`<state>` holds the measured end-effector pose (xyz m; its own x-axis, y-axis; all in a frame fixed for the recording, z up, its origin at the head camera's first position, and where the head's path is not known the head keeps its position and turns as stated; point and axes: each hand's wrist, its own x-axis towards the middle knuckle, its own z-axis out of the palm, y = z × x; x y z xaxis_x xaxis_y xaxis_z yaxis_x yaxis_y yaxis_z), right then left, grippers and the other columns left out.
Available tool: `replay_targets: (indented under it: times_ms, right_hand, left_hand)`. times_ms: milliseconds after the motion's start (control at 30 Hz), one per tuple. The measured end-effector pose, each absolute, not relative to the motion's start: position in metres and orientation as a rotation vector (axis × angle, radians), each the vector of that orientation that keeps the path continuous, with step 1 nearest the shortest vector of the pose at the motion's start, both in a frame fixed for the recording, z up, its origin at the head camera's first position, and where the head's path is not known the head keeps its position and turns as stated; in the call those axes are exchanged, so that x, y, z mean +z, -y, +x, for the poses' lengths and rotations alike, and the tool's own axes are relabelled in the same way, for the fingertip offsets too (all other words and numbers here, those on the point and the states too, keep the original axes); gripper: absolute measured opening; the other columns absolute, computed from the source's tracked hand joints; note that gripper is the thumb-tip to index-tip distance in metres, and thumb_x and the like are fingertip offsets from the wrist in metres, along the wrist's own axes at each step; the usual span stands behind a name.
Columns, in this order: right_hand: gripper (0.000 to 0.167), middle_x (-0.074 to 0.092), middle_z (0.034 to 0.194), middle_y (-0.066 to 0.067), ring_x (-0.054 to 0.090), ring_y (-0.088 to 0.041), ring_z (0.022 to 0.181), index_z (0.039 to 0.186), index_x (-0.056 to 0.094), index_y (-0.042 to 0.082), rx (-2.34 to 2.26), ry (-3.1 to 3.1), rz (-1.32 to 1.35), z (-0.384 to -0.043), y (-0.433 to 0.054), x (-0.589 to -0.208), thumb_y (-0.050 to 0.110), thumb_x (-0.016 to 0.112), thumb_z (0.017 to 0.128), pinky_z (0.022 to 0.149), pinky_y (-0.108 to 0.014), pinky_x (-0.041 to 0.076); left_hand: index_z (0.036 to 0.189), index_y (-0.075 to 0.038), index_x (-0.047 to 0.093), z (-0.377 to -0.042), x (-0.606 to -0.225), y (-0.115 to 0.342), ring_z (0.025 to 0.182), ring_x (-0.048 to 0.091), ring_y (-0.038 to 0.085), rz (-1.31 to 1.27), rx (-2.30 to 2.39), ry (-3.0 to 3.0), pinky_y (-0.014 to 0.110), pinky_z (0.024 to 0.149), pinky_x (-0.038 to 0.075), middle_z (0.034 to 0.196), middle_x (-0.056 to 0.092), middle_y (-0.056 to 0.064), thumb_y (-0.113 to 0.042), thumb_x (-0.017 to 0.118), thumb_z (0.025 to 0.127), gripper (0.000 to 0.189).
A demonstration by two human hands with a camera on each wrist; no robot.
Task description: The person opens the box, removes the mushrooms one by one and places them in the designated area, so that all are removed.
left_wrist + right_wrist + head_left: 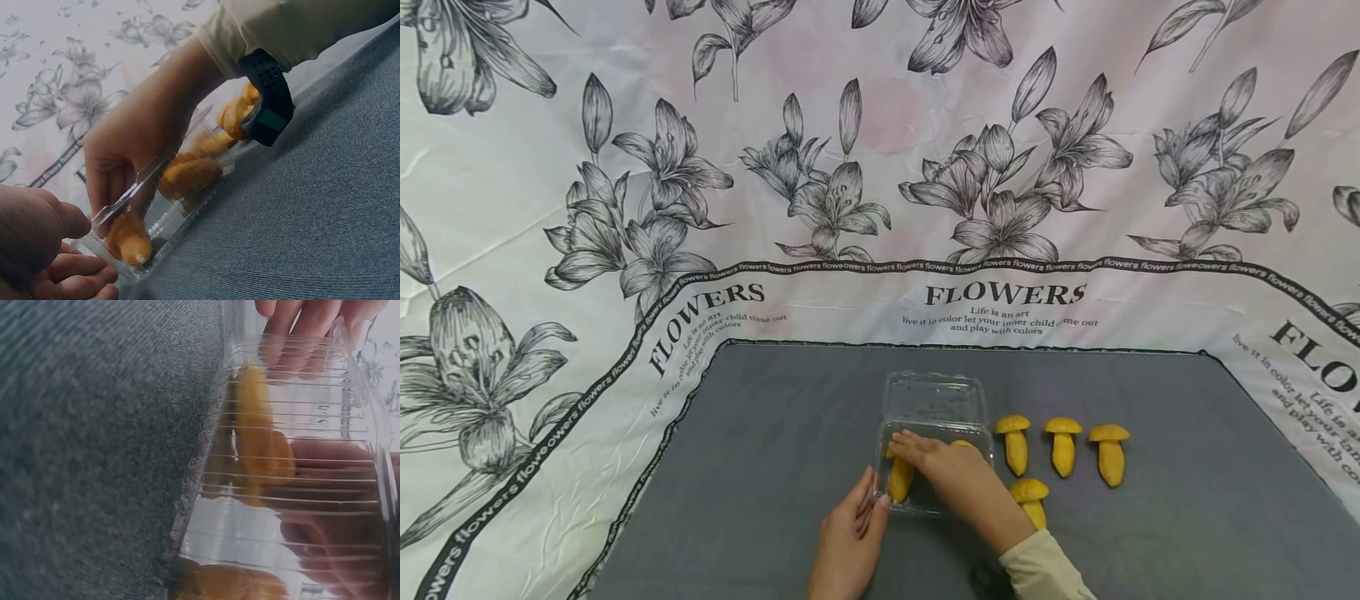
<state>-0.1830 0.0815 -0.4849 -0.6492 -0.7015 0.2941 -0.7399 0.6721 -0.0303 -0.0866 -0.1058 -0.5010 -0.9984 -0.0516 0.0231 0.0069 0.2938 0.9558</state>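
Observation:
A clear plastic clamshell container [934, 402] lies with its lid folded back, away from the person. Its left wall and near corner are held by the left hand [847, 537], the thumb at the rim. Inside the container, the right hand [953, 473] grips the cap of a yellow mushroom [900, 482] by the left wall; the fingertips are partly hidden in the head view. Another yellow mushroom [192, 176] lies in the container's right part, mostly covered by the right hand from above.
To the right of the container three yellow mushrooms stand in a row, the middle mushroom [1063, 446] cap away. One more mushroom [1031, 500] lies nearer, beside the right forearm. Grey cloth [775, 433] covers the table; a flower-print curtain [820, 300] borders its back and sides.

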Motion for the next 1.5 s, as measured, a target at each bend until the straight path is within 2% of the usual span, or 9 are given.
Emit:
replay_targets:
  times_ms: [167, 300, 533, 667, 1133, 1500]
  right_hand:
    - [0.057, 0.067, 0.145, 0.000, 0.076, -0.021, 0.094, 0.140, 0.070, 0.021, 0.259, 2.645, 1.145, -0.1845, -0.0812, -0.4849, -0.007, 0.077, 0.091, 0.064, -0.035, 0.063]
    - [0.053, 0.068, 0.143, 0.001, 0.076, -0.021, 0.090, 0.137, 0.072, 0.022, 0.288, 2.640, 1.136, -0.1847, -0.0811, -0.4833, -0.006, 0.076, 0.092, 0.067, -0.036, 0.064]
    - [0.052, 0.069, 0.142, 0.001, 0.074, -0.023, 0.075, 0.136, 0.073, 0.022, 0.309, 2.633, 1.126, -0.1842, -0.0820, -0.4850, -0.006, 0.075, 0.093, 0.060, -0.036, 0.062]
    - [0.050, 0.070, 0.141, 0.000, 0.073, -0.023, 0.072, 0.136, 0.072, 0.021, 0.300, 2.613, 1.122, -0.1832, -0.0825, -0.4871, -0.005, 0.075, 0.093, 0.058, -0.036, 0.061]
    - [0.046, 0.071, 0.140, -0.004, 0.076, -0.022, 0.101, 0.134, 0.072, 0.018, 0.261, 2.541, 1.116, -0.1814, -0.0841, -0.4873, -0.001, 0.077, 0.092, 0.070, -0.039, 0.065]
    - [0.054, 0.070, 0.140, -0.009, 0.076, -0.025, 0.078, 0.136, 0.071, 0.015, 0.391, 2.483, 1.124, -0.1790, -0.0905, -0.4794, -0.003, 0.084, 0.086, 0.063, -0.035, 0.065]
  left_hand:
    - [0.156, 0.008, 0.045, -0.0870, -0.5001, 0.1066, 0.137, 0.057, 0.039, 0.043, -1.847, 2.490, 0.038, 0.102, 0.058, 0.150, 0.053, 0.029, -0.028, 0.065, 0.109, 0.062]
    - [0.156, 0.008, 0.045, -0.0873, -0.4998, 0.1073, 0.136, 0.057, 0.039, 0.050, -1.851, 2.496, 0.039, 0.102, 0.058, 0.151, 0.053, 0.028, -0.029, 0.064, 0.109, 0.063]
    - [0.155, 0.007, 0.046, -0.0879, -0.5023, 0.1077, 0.135, 0.059, 0.038, 0.059, -1.873, 2.491, 0.035, 0.102, 0.058, 0.150, 0.053, 0.028, -0.026, 0.066, 0.108, 0.061]
    - [0.155, 0.007, 0.046, -0.0879, -0.5027, 0.1074, 0.135, 0.058, 0.039, 0.065, -1.891, 2.489, 0.035, 0.102, 0.057, 0.150, 0.053, 0.028, -0.025, 0.067, 0.108, 0.061]
    - [0.155, 0.008, 0.046, -0.0878, -0.5010, 0.1057, 0.135, 0.058, 0.039, 0.090, -1.897, 2.479, 0.037, 0.102, 0.057, 0.150, 0.053, 0.029, -0.025, 0.068, 0.107, 0.062]
    - [0.154, 0.009, 0.047, -0.0869, -0.5033, 0.1040, 0.133, 0.060, 0.038, 0.073, -1.847, 2.469, 0.035, 0.102, 0.058, 0.149, 0.055, 0.028, -0.023, 0.066, 0.108, 0.059]
